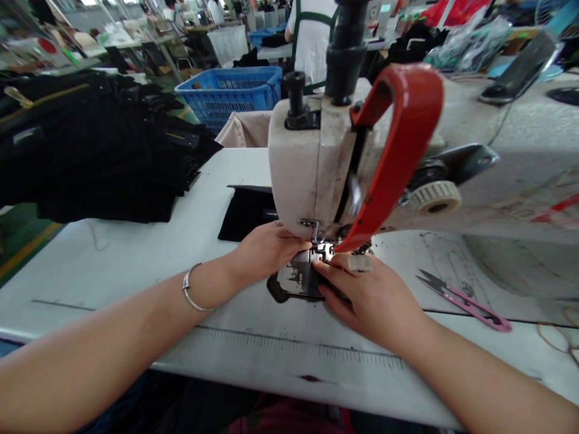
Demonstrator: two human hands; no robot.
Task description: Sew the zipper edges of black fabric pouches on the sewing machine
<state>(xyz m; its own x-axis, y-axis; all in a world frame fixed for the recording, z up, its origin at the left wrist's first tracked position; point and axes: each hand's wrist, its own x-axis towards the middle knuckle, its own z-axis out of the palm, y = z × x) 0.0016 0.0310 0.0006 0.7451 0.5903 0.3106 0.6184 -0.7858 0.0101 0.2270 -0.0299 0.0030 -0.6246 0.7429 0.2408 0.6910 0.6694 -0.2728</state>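
Observation:
A white sewing machine (296, 163) with a red lever guard (402, 144) stands over the work table. My left hand (266, 250) is at the left of the needle area, its fingertips pinched together near the presser foot (322, 248). At the right of the metal plate (294, 277) is my right hand (371, 295), fingers bent low beside the foot. Whatever either hand holds is too small or hidden to make out. Behind my left hand a black fabric piece (244, 212) with a small label lies flat, partly hidden by the machine head.
A tall pile of black garments (90, 150) covers the table's left back. Pink-handled thread snips (474, 307) lie at the right. Beyond the table are a blue basket (235, 90) and a beige cloth-lined bin (246, 129). A person (312, 45) is in the background.

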